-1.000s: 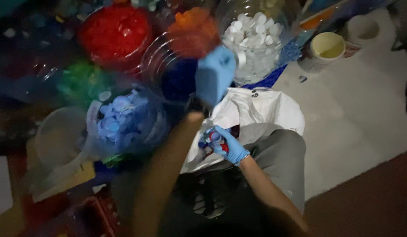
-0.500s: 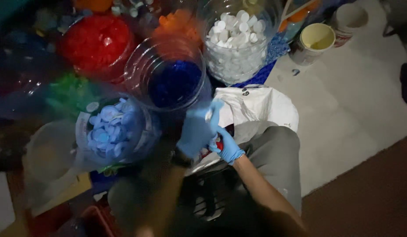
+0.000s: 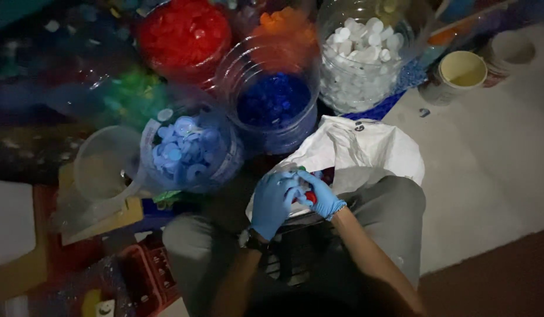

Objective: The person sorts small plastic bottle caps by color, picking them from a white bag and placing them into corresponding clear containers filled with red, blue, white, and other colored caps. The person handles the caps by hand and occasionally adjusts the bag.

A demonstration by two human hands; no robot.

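Change: the left hand (image 3: pixel 273 202), raised over the jars a second ago, is now sitting low beside the right hand (image 3: pixel 320 195) at the bag mouth.
Left hand: blue glove, fingers curling loosely over the mixed caps (image 3: pixel 304 194); whether it is gripping any, cannot tell.
Right hand: blue glove, fingers digging among the same caps, grip unclear.
Caps: lying in the crinkled white plastic bag (image 3: pixel 372 152) on the person's lap.
Jars, left to right: clear round tubs holding pale blue caps (image 3: pixel 184 149), red caps (image 3: pixel 184 35), dark blue caps (image 3: pixel 274 100), white caps (image 3: pixel 360 56).
Room: bare pale floor (image 3: pixel 489 176) is lying open to the right; the left is crowding with clutter.
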